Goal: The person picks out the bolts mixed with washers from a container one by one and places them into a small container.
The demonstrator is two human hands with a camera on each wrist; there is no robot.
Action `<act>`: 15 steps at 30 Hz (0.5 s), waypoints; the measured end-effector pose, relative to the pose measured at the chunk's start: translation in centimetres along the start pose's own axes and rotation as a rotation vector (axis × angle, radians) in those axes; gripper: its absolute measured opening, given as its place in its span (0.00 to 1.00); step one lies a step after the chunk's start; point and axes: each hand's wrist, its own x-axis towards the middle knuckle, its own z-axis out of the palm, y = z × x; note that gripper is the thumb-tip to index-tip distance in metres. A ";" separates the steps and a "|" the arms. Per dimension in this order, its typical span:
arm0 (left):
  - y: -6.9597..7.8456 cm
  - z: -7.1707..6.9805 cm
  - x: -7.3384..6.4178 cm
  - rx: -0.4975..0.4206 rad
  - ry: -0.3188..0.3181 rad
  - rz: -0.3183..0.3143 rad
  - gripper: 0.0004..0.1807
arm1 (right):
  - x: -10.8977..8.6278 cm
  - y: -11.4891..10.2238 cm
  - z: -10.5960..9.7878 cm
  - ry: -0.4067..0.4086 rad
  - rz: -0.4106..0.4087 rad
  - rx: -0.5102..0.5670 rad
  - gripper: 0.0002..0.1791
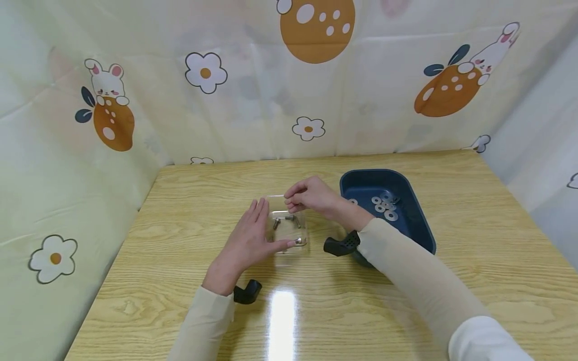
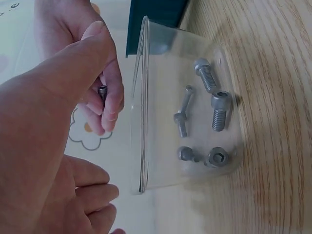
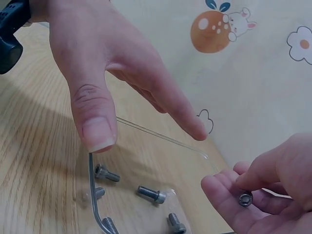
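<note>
A clear plastic container (image 2: 158, 83) stands on the wooden table with several socket head bolts (image 2: 219, 111) lying in it. My left hand (image 1: 247, 235) is at the container's left side, fingers extended and thumb reaching across its near rim. In the right wrist view that thumb appears at the rim's corner; firm contact is hard to tell. My right hand (image 1: 316, 195) is over the far right part of the container. It pinches a small socket head bolt (image 3: 245, 198) between thumb and fingers, with the bolt's socket end showing.
Right of the container, partly behind my right forearm, is a dark blue bin (image 1: 420, 225) holding several flat washers (image 1: 390, 215). A patterned curtain (image 1: 253, 115) hangs behind the table (image 1: 189, 200). Each wrist wears a black camera mount (image 1: 247, 292).
</note>
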 end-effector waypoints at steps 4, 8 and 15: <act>-0.2 0.1 -0.1 0.012 -0.004 -0.006 0.64 | 0.2 0.0 0.3 -0.008 0.021 -0.005 0.13; -0.4 0.2 -0.3 0.010 -0.008 -0.012 0.65 | 0.4 0.1 0.5 -0.031 0.026 0.029 0.14; -0.5 0.3 -0.5 0.004 -0.027 -0.030 0.66 | 0.8 0.5 0.9 -0.073 0.044 0.144 0.19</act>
